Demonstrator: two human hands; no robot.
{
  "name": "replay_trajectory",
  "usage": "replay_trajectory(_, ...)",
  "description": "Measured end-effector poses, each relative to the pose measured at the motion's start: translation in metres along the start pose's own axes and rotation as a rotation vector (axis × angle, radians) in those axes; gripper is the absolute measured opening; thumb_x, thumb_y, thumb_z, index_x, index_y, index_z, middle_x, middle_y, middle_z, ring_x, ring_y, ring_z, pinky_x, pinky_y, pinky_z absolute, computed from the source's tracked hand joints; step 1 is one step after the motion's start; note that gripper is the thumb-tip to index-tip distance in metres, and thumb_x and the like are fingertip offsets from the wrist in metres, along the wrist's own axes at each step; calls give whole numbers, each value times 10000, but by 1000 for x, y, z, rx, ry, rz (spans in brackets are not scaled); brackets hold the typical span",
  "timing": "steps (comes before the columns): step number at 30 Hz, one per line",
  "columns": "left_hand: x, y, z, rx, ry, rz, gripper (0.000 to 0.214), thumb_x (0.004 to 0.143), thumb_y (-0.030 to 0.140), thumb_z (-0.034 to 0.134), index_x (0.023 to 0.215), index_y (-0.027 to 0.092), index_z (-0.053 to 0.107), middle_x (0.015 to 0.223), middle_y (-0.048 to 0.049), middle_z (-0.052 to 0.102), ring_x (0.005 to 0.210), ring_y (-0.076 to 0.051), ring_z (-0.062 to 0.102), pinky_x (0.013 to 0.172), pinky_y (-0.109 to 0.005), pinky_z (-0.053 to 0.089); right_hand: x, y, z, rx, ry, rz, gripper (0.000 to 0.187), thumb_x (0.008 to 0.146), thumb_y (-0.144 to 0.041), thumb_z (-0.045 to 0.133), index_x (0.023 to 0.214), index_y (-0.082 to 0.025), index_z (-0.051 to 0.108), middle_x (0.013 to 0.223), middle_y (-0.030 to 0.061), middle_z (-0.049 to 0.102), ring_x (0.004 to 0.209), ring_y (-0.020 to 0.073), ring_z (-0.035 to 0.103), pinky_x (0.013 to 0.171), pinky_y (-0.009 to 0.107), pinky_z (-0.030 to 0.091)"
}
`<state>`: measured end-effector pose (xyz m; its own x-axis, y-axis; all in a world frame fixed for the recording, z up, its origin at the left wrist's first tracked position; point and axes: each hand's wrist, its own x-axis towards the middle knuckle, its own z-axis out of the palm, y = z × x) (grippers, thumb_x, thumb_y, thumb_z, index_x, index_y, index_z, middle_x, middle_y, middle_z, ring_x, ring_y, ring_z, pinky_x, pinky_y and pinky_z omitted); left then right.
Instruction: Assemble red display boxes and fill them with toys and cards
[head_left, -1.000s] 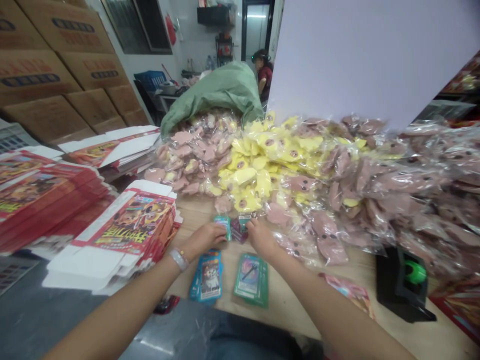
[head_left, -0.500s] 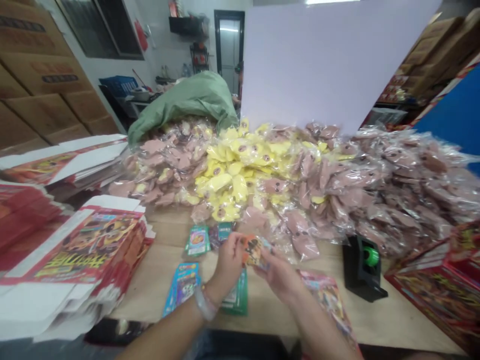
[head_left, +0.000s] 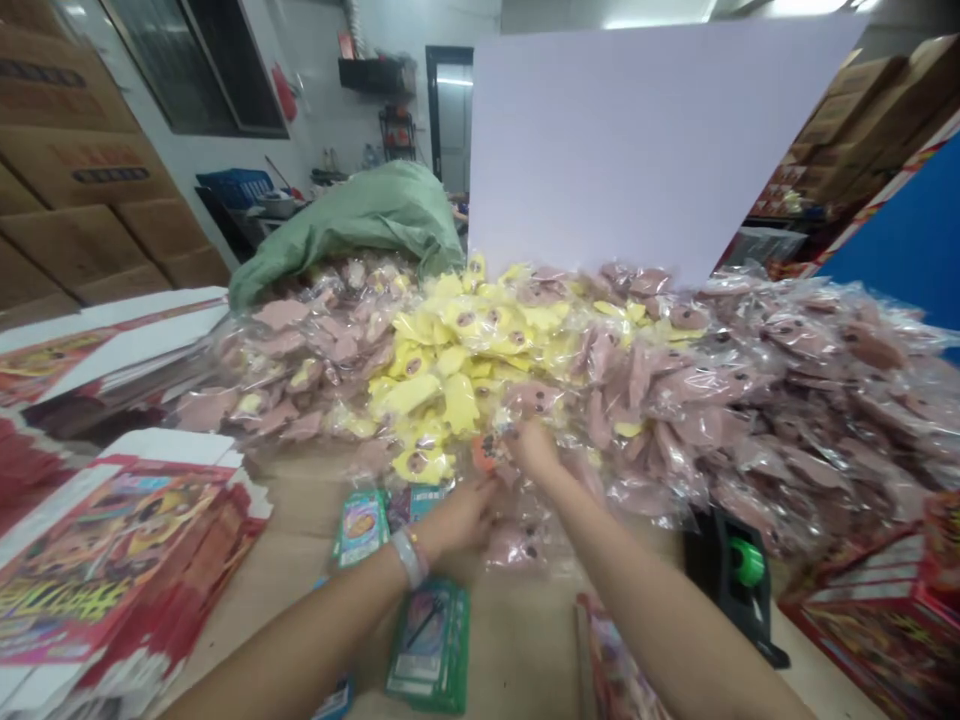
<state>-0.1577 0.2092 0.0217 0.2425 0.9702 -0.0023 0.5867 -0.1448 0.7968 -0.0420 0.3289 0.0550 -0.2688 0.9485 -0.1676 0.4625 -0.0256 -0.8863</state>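
Note:
My right hand (head_left: pixel 534 448) reaches into a big heap of bagged pink toys (head_left: pixel 750 370) and yellow toys (head_left: pixel 450 350), fingers curled round a small orange card pack (head_left: pixel 484 452). My left hand (head_left: pixel 459 518), with a pale bracelet at the wrist, is closed at the foot of the heap beside a bagged pink toy (head_left: pixel 517 548); what it grips I cannot make out. Small card packs lie on the wooden table (head_left: pixel 300 540): a teal one (head_left: pixel 361 525) by my left wrist and a green stack (head_left: pixel 429 645) under my forearm.
Stacks of flat red printed cartons (head_left: pixel 97 560) fill the left. A black tape dispenser with a green roll (head_left: pixel 739 575) stands at right, a red box (head_left: pixel 885 620) beyond it. A green sack (head_left: pixel 360 215) and white board (head_left: pixel 637 150) stand behind the heap. Brown boxes (head_left: pixel 75 180) line the left wall.
Both hands moved forward from the middle of the table to the heap. The orange pack held between them is now up at the heap in my right hand. The view tilted forward.

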Motion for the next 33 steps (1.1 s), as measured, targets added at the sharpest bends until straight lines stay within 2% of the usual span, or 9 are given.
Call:
replay_trajectory(5,10,28,-23,-219,14,-124,365,828,270,439,1172,162,495,1118,-111,583,1011,-226,560,881,-398,440,-70,-3,-94,4,-112,-185,84,731,-255,590,745,-182,630,743,-19,618,816,174,567,799,308,430)
replay_trajectory(8,19,65,-15,-449,-147,-162,369,819,352,471,1114,135,522,902,-92,645,750,-193,632,639,-315,515,-126,8,-120,56,-269,-288,97,687,-274,625,654,-187,654,802,9,641,822,182,572,824,328,427)
replay_trajectory(13,6,122,45,-746,-273,-140,268,807,326,469,957,130,574,865,-67,634,721,-147,620,691,-313,524,-200,57,-112,749,229,30,256,669,-372,674,864,-209,642,967,54,648,920,207,589,832,364,451)
replay_trajectory(18,-22,154,110,-1081,-314,-209,319,762,283,540,1038,125,558,823,-62,625,725,-167,622,712,-336,516,-251,86,-109,1144,458,173,612,622,-294,742,1164,-310,459,1007,-4,645,832,179,632,696,310,517)
replay_trajectory(20,-30,162,120,-998,-329,-179,334,811,325,482,1062,116,549,873,-86,628,751,-182,621,712,-341,509,-268,93,-116,1172,376,212,687,620,-258,751,1219,-303,418,1022,7,648,817,175,640,684,296,520)
replay_trajectory(23,-32,164,113,-599,-457,-15,428,834,392,435,1172,136,489,1087,-127,580,918,-232,590,774,-357,486,-293,111,-135,1149,228,273,490,637,-252,746,1077,-179,543,929,59,680,739,184,651,672,299,521)
replay_trajectory(28,-14,136,119,328,-745,624,943,452,361,782,1296,203,393,1389,-158,334,1265,-395,277,1018,-526,222,-338,149,-169,1111,466,390,411,586,-242,784,938,-211,574,805,17,695,656,157,650,609,257,518)
replay_trajectory(31,3,127,147,513,-882,1013,945,352,304,806,1233,212,475,1309,-157,434,1238,-389,322,1045,-493,176,-356,157,-167,1174,344,390,392,584,-285,779,914,-214,580,776,23,684,656,177,650,617,291,514)
replay_trajectory(33,12,133,158,560,-849,1032,987,375,400,777,1275,203,424,1209,-155,494,1117,-367,433,1011,-492,224,-360,158,-155,1185,278,377,402,577,-320,773,912,-199,586,766,33,678,658,186,647,624,297,508)
